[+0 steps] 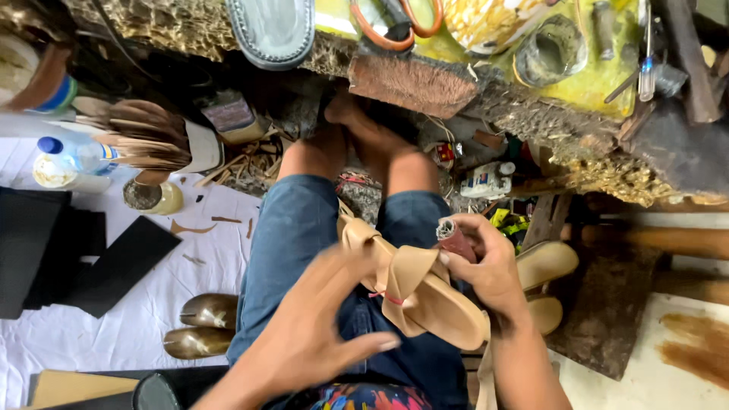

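A tan leather sandal [425, 292] with a knotted strap lies across my lap on my blue jeans. My left hand [319, 326] has its fingers spread, touching the strap side of the sandal. My right hand [486, 262] steadies the sandal's right edge and grips a small reddish-brown rolled piece [454, 237] with a pale end. Two more tan soles [547, 262] lie just right of my right hand.
A low, glue-stained workbench [592, 83] runs across the top with orange-handled scissors [395, 23], a brush [414, 83], a grey sole [273, 30] and a tin [550, 49]. On the white floor sheet at left are black sheets [121, 266], two bronze shoe lasts [201, 326] and a bottle [76, 156].
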